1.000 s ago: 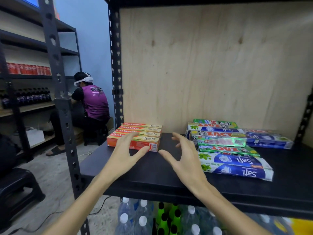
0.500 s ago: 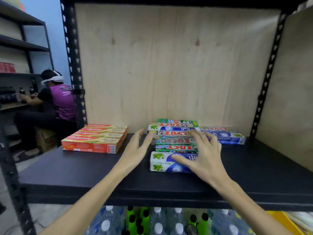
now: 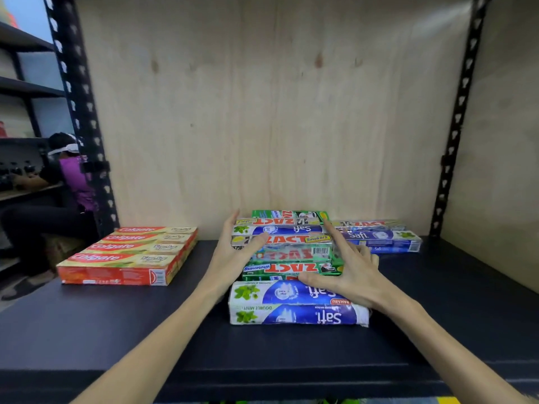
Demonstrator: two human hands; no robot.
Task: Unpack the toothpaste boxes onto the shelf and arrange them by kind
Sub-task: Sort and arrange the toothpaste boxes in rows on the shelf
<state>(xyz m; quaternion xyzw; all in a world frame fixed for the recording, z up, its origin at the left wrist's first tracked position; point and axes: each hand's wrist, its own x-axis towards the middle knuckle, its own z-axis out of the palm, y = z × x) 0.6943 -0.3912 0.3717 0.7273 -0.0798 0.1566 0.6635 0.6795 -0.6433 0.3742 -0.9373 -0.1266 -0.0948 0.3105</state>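
1. On the black shelf (image 3: 87, 330), three groups of toothpaste boxes: red boxes (image 3: 128, 258) at the left, a mixed pile (image 3: 288, 258) in the middle, blue boxes (image 3: 382, 239) behind and to the right.
2. Left hand (image 3: 233, 255) spread wide, fingers straight, palm against the left end of the mixed pile, thumb lying across the top of one silver box.
3. Right hand (image 3: 350, 272) likewise spread, fingers fanned over the right side of the pile, thumb resting on the green box (image 3: 280, 269) just behind the front blue pair (image 3: 294, 304). No pinch visible on either side; both flat on the pile.
4. Front blue pair sitting nearest the shelf's front edge, with a broad bare strip of shelf ahead of it.
5. Open shelf between the red boxes and the pile, and a wider bare stretch right of the pile reaching the plywood side wall (image 3: 495, 170).
6. Red boxes in a tidy block, angled slightly, close to the left post (image 3: 84, 126) and the shelf's left edge.
7. Back of the pile close to the plywood back panel (image 3: 277, 112); blue boxes at the rear right also near that panel.
8. Beyond the left post, a seated person (image 3: 58, 182) at another rack.
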